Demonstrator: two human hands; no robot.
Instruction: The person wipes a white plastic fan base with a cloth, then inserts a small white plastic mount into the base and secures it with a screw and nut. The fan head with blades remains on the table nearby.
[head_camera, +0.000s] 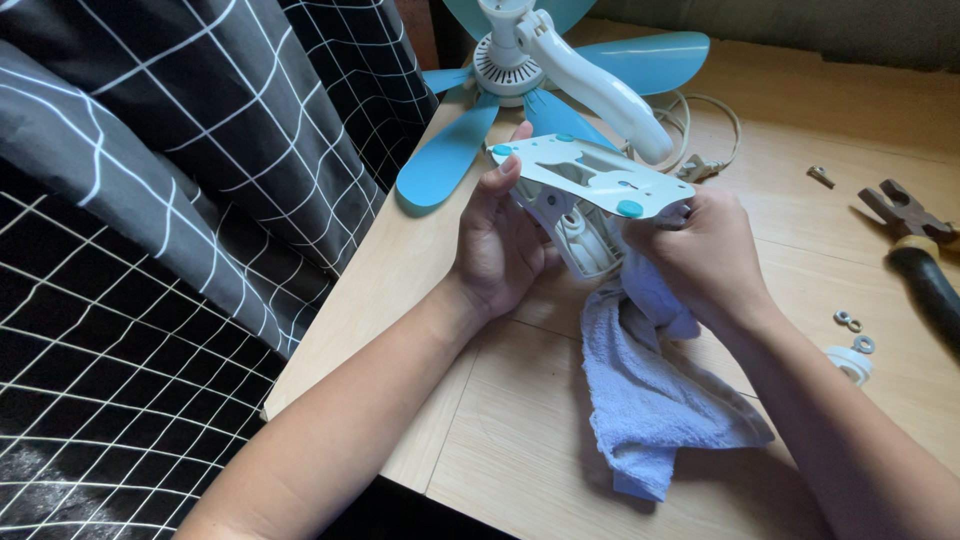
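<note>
My left hand (497, 250) grips a white plastic fan base part (588, 185) with teal round pads, held tilted above the wooden table (520, 430). My right hand (705, 255) clutches a pale blue cloth (650, 400) and presses it against the underside of that part. The cloth hangs down and rests on the table. Behind the hands lies a small fan (560, 70) with teal blades and a white neck.
Pliers with black handles (920, 250) lie at the right edge. Small washers (855, 330), a white cap (850, 362), a screw (820, 176) and the fan's cord (700, 140) sit nearby. A dark checked fabric (170, 200) hangs along the table's left edge.
</note>
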